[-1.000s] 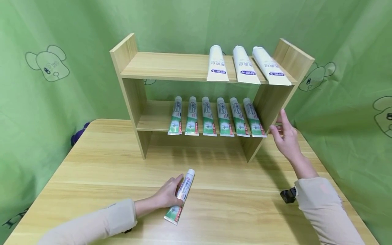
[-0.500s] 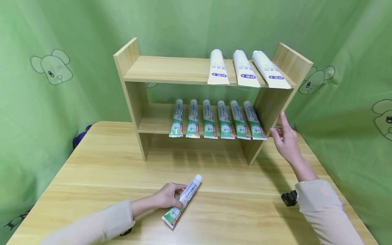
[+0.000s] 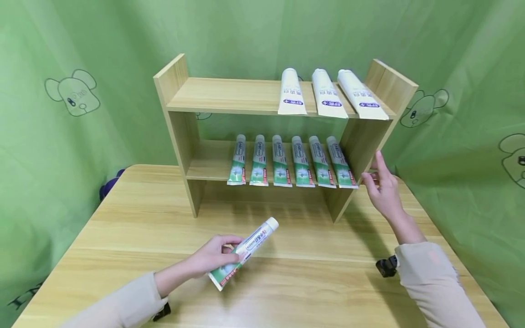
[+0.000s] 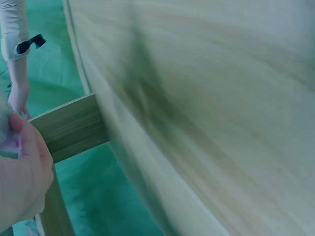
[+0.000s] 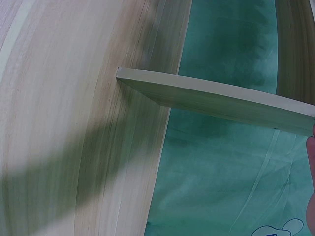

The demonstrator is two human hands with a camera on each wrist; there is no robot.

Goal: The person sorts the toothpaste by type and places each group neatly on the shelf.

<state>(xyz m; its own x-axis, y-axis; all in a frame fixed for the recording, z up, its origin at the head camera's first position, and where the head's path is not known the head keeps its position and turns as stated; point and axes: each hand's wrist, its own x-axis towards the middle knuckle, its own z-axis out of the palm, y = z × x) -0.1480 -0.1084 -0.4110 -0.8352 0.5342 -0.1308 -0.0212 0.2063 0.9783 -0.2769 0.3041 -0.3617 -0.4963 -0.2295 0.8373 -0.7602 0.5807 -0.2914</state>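
Note:
My left hand holds a green-and-white toothpaste tube between thumb and fingers, above the table in front of the shelf. The tube slants, its white cap pointing up and to the right. In the left wrist view, the fingers show at the left edge, with the tube mostly cut off. My right hand touches the outer side of the wooden shelf near its front edge, index finger extended upward. Several matching toothpaste tubes lie side by side on the middle board, crimped ends toward me.
Three white tubes with purple labels lie on the right part of the top board. The shelf stands on a wood-grain table. Green cloth hangs behind and at both sides. A purple object shows beyond the table's left edge.
My left hand has lifted the toothpaste tube from the table, turning its cap further to the right. My right hand stays at the shelf's side. The head view has shifted slightly.

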